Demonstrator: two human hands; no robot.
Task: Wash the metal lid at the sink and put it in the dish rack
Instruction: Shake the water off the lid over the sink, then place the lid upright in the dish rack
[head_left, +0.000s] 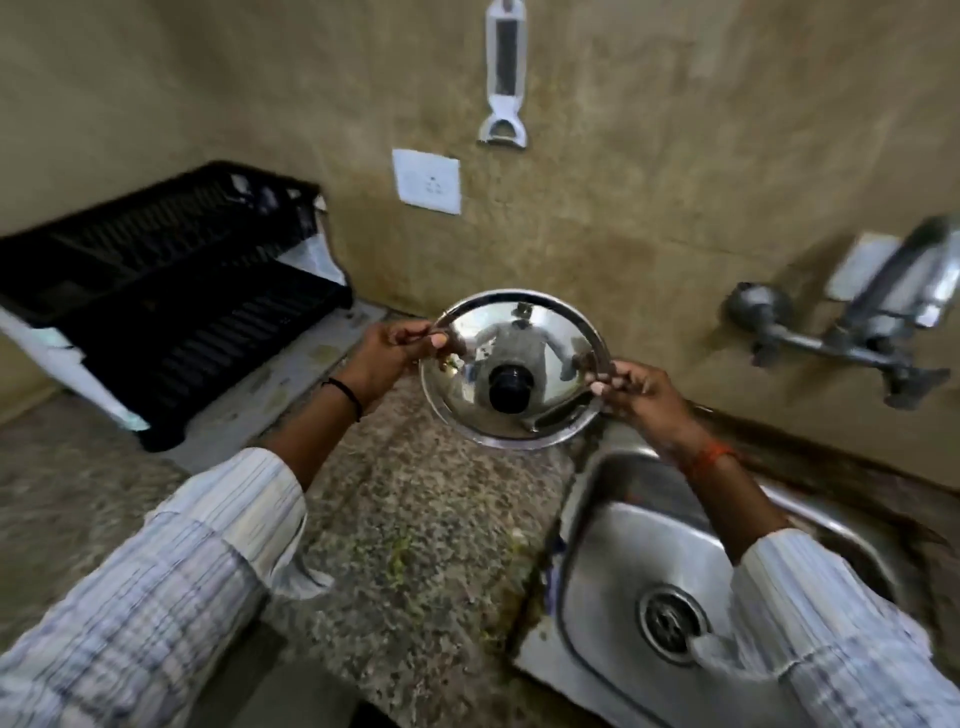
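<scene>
Here both hands, left hand (387, 345) and right hand (636, 387), pinch the metal lid (514, 369) by its rim; keep it level toward the dish rack (171, 291)

Dish rack (171, 306) left of sink (623, 545)
</scene>
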